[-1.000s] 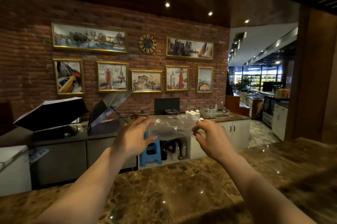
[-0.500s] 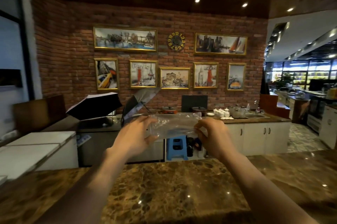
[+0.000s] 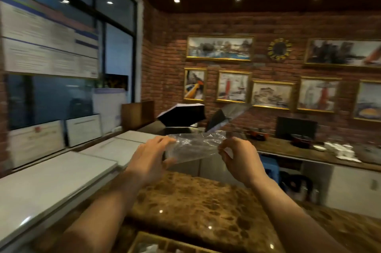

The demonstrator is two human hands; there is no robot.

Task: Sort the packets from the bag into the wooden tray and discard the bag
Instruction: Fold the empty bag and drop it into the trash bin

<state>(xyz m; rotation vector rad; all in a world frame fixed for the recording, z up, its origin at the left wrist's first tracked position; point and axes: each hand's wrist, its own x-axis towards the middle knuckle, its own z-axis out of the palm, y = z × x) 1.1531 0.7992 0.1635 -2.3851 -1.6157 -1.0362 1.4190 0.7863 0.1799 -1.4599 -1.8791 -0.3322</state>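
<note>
A crumpled clear plastic bag [image 3: 195,146] is stretched between both hands at chest height above the marble counter. My left hand [image 3: 151,155] holds its left end between thumb and fingers. My right hand [image 3: 237,155] pinches its right end with curled fingers. The bag looks empty. The wooden tray [image 3: 165,242] with compartments shows at the bottom edge of the view, with pale packets [image 3: 148,247] in one compartment; most of the tray is cut off.
The brown marble counter [image 3: 206,207] lies under my arms. White chest lids [image 3: 61,174] sit to the left. Behind stand a back counter with white cups [image 3: 340,149], pots, an open black umbrella [image 3: 181,115] and a blue stool [image 3: 270,167].
The view has swung left and tilted down, bringing the windows and the tray's edge into view. Both hands still hold the bag, which now looks more gathered between them.
</note>
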